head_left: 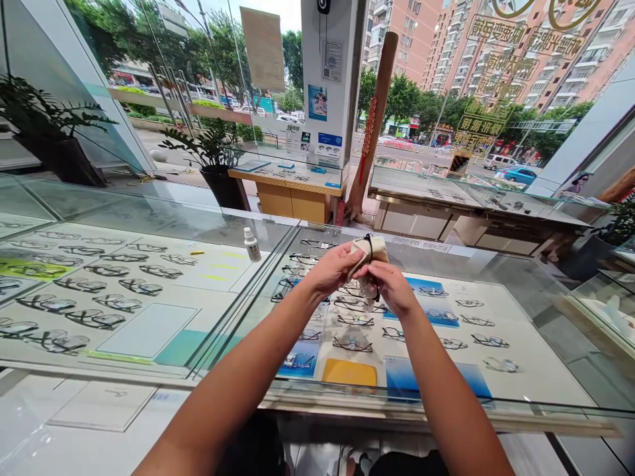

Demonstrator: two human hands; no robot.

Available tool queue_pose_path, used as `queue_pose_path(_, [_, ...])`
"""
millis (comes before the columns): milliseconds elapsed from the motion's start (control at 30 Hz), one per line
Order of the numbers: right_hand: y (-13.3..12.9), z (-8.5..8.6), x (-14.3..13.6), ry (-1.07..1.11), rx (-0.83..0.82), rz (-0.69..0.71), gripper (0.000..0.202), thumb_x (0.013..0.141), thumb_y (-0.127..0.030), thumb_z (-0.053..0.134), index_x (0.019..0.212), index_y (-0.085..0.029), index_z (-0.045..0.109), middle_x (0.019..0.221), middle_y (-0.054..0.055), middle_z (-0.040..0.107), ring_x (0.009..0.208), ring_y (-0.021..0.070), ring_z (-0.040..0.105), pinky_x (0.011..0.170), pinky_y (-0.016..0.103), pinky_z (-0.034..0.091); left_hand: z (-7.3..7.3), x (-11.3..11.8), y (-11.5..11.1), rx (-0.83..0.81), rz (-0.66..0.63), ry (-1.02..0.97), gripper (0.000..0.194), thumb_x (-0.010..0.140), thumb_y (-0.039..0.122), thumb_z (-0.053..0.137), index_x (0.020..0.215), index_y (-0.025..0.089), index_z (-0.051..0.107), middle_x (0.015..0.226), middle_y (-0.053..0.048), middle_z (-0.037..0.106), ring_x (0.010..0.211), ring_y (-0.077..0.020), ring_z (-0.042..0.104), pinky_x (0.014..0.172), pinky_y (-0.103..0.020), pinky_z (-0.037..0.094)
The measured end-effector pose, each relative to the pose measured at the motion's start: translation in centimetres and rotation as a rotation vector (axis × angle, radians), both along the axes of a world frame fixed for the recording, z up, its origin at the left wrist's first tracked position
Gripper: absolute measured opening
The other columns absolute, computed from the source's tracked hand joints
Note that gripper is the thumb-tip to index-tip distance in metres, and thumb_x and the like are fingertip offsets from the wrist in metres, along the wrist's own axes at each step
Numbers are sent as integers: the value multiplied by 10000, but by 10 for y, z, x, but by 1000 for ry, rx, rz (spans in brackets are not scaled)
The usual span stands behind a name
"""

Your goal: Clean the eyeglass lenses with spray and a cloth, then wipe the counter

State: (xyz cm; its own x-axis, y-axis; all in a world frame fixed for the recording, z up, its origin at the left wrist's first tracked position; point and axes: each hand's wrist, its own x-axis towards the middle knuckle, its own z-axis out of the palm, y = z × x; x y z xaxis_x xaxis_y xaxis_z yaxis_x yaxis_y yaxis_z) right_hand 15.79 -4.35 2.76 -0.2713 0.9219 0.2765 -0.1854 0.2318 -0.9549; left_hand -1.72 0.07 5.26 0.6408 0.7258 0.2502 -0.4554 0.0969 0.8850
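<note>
Above the glass display case, both hands are close together around a pair of dark-framed eyeglasses (370, 246). My left hand (333, 268) is closed on a cream cleaning cloth (378, 250), which is folded against one lens of the glasses. The fingers of my right hand (391, 284) pinch the frame of the same glasses just to the right. Part of the frame is hidden by the cloth and fingers. To the left, a small white-capped spray bottle (252, 246) stands upright on the glass top.
Rows of eyeglasses (353, 322) lie inside the glass display case (536, 390) beneath my hands. More glasses (82, 284) fill the left section. Beyond stand a potted plant (218, 165), a wooden post (374, 112) and another glass counter (417, 182) by the windows.
</note>
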Motion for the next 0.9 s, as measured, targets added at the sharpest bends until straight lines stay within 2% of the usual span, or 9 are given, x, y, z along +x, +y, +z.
queue_pose_path(133, [0,2,1,-3,-29,-13,348,891,-544,739,868,-206,819,793,48,650,644,165,441,589,301,310,2,-1,-1,-2,1,1,435,789,414,922,984,170,619,682,26,574,596,-100,523,622,-242,407])
queue_pose_path(267, [1,2,0,11,-41,-34,354,857,-552,762,846,-202,815,797,48,663,623,153,431,571,297,296,-2,3,-1,-6,22,-20,472,764,369,945,1047,185,614,746,32,597,609,-75,525,634,-216,420])
queue_pose_path(400, [3,0,-1,24,-60,-36,356,839,-557,776,825,-203,815,764,43,641,605,149,409,557,298,271,-5,7,-2,-17,73,-39,549,717,333,975,1100,191,608,754,39,602,586,-61,507,567,-189,377])
queue_pose_path(533, [5,-3,-1,0,-55,-21,386,840,-575,764,813,-191,802,743,43,619,606,151,400,565,301,281,-6,8,-2,-27,91,-29,573,659,320,1004,1041,171,604,717,40,601,541,-55,495,507,-181,324])
queue_pose_path(733, [4,-4,-2,-33,-41,-7,370,845,-551,757,800,-186,793,689,30,596,606,156,415,585,306,293,-14,13,-1,-2,157,-33,516,730,462,956,964,159,610,669,44,580,485,-45,454,481,-191,297])
queue_pose_path(900, [0,1,-4,-56,-56,0,380,822,-556,782,780,-179,810,752,53,661,621,153,436,591,303,320,-12,16,-4,30,223,6,538,809,650,833,869,168,602,581,47,553,410,-55,393,447,-217,263])
